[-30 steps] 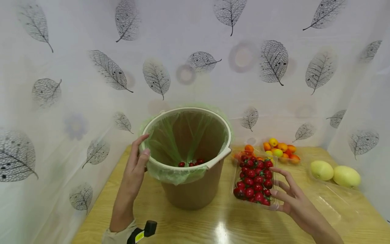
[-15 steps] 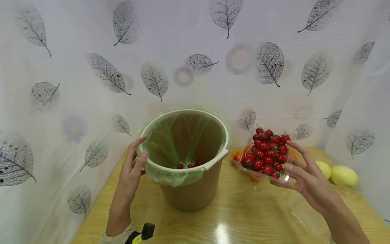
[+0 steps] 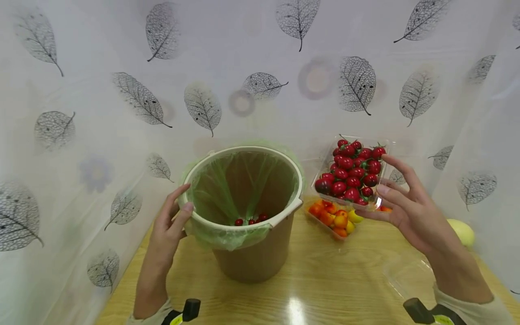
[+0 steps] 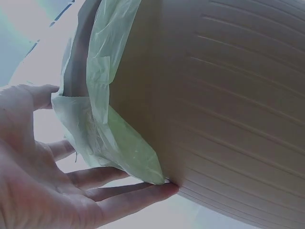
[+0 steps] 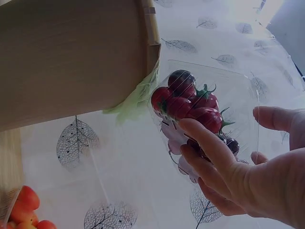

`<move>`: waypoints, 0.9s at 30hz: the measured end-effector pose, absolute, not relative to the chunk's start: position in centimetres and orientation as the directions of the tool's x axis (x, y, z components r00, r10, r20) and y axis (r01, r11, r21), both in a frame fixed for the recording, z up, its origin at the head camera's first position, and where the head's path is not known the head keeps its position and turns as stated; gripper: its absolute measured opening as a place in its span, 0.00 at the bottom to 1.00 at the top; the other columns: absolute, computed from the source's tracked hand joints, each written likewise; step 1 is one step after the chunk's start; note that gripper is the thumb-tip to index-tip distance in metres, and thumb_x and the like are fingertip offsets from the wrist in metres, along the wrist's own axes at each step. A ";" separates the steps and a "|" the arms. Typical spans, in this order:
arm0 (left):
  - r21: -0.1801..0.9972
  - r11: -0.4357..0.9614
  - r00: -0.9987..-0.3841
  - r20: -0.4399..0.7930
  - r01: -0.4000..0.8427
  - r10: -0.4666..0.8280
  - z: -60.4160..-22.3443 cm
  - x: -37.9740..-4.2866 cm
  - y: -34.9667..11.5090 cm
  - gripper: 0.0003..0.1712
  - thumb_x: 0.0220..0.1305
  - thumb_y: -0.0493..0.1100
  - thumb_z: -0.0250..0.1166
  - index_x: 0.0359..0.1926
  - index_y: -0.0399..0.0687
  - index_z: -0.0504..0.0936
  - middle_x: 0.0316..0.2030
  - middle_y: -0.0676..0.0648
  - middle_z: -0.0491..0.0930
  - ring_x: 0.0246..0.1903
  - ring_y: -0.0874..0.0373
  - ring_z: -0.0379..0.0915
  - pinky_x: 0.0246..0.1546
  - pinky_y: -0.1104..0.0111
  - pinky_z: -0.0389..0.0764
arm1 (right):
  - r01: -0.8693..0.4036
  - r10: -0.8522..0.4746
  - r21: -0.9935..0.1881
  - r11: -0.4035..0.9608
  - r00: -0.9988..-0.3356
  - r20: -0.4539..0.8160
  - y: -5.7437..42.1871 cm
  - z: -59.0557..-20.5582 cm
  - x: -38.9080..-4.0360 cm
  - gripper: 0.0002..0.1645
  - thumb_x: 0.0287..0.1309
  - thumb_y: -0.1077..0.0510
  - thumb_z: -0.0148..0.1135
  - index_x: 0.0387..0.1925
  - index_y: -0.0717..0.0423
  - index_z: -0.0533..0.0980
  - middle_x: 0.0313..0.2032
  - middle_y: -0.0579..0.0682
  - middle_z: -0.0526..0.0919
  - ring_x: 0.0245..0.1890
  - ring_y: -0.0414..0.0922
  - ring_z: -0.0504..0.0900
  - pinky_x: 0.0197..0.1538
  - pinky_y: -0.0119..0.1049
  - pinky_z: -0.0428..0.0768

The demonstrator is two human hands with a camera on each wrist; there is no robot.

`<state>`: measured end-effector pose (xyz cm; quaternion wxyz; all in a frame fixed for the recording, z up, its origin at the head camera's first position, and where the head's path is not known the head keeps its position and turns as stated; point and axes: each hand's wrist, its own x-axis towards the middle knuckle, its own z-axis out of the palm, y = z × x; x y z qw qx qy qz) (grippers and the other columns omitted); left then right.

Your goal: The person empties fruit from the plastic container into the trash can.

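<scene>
A brown bucket (image 3: 252,264) with a pale rim and a green plastic liner (image 3: 231,241) stands on the table. Several small red fruits (image 3: 252,222) lie low inside it. My left hand (image 3: 164,239) holds its left rim, thumb on the edge; in the left wrist view, fingers reach along the outside under the liner (image 4: 131,140). To the right of the bucket, my right hand (image 3: 422,221) grips a clear plastic box (image 3: 374,204) by its near right side, raised off the table and tilted. Red cherry tomatoes (image 3: 353,171) with green stems fill it; the fingers reach underneath.
Below the raised box sits another clear box with orange and yellow fruits (image 3: 338,219). A pale yellow fruit (image 3: 464,232) is at the far right, partly behind the right arm. A clear plastic tray or lid (image 3: 400,275) lies near it. A leaf-patterned sheet (image 3: 260,117) hangs behind.
My right hand has lifted the box of cherry tomatoes off the table and upward, uncovering the orange and yellow fruits below. The left hand stays at the bucket rim.
</scene>
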<state>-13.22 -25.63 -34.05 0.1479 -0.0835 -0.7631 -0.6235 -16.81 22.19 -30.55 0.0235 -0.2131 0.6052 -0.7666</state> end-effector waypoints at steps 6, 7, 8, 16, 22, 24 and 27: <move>0.922 0.214 -0.939 0.341 0.323 -0.051 -34.0 -13.2 -25.6 0.28 0.83 0.46 0.49 0.78 0.55 0.62 0.57 0.33 0.71 0.43 0.57 0.78 0.39 0.64 0.84 | -0.247 -0.266 -0.930 -0.273 -0.910 0.319 20.6 -28.8 -17.4 0.40 0.76 0.68 0.46 0.80 0.37 0.51 0.66 0.60 0.46 0.60 0.52 0.62 0.47 0.54 0.84; 0.922 0.215 -0.939 0.341 0.323 -0.050 -34.0 -13.2 -25.5 0.28 0.83 0.46 0.49 0.78 0.55 0.62 0.57 0.33 0.71 0.43 0.57 0.78 0.39 0.64 0.83 | -0.252 -0.266 -0.927 -0.277 -0.907 0.326 20.2 -28.6 -17.4 0.40 0.76 0.68 0.46 0.80 0.37 0.51 0.69 0.59 0.43 0.62 0.54 0.59 0.47 0.54 0.84; 0.921 0.217 -0.939 0.341 0.323 -0.049 -34.0 -13.2 -25.6 0.28 0.83 0.46 0.49 0.79 0.55 0.62 0.58 0.33 0.70 0.43 0.57 0.78 0.39 0.64 0.83 | -0.252 -0.263 -0.924 -0.288 -0.907 0.329 19.8 -28.3 -17.5 0.40 0.76 0.68 0.47 0.80 0.37 0.51 0.70 0.61 0.42 0.64 0.57 0.59 0.47 0.55 0.83; 0.921 0.218 -0.941 0.338 0.324 -0.032 -34.1 -13.4 -25.5 0.28 0.83 0.46 0.49 0.79 0.55 0.60 0.64 0.34 0.68 0.46 0.58 0.77 0.40 0.65 0.83 | -0.351 -0.201 -0.905 -0.240 -0.894 0.400 17.2 -27.4 -18.0 0.40 0.74 0.67 0.53 0.78 0.38 0.55 0.73 0.60 0.46 0.66 0.59 0.65 0.42 0.54 0.84; 0.922 0.214 -0.941 0.336 0.324 -0.026 -34.1 -13.3 -25.3 0.28 0.83 0.46 0.48 0.79 0.56 0.60 0.63 0.35 0.68 0.46 0.58 0.77 0.40 0.65 0.83 | -0.417 -0.154 -0.891 -0.180 -0.883 0.444 15.9 -27.6 -18.5 0.41 0.72 0.68 0.56 0.78 0.40 0.57 0.71 0.57 0.50 0.62 0.58 0.68 0.42 0.49 0.85; 0.922 0.213 -0.942 0.336 0.322 -0.029 -34.0 -13.2 -25.3 0.28 0.83 0.46 0.48 0.79 0.56 0.60 0.60 0.35 0.68 0.45 0.58 0.77 0.39 0.65 0.83 | -0.433 -0.140 -0.888 -0.154 -0.880 0.454 15.4 -27.7 -18.6 0.41 0.71 0.68 0.58 0.78 0.40 0.58 0.70 0.58 0.51 0.59 0.60 0.73 0.42 0.48 0.85; 0.924 0.214 -0.941 0.335 0.318 -0.045 -34.0 -13.0 -25.5 0.28 0.83 0.46 0.49 0.79 0.57 0.61 0.56 0.35 0.69 0.43 0.57 0.77 0.39 0.66 0.83 | -0.458 -0.127 -0.881 -0.118 -0.873 0.471 14.4 -27.7 -18.9 0.41 0.71 0.67 0.60 0.78 0.40 0.59 0.70 0.58 0.53 0.59 0.66 0.73 0.43 0.46 0.85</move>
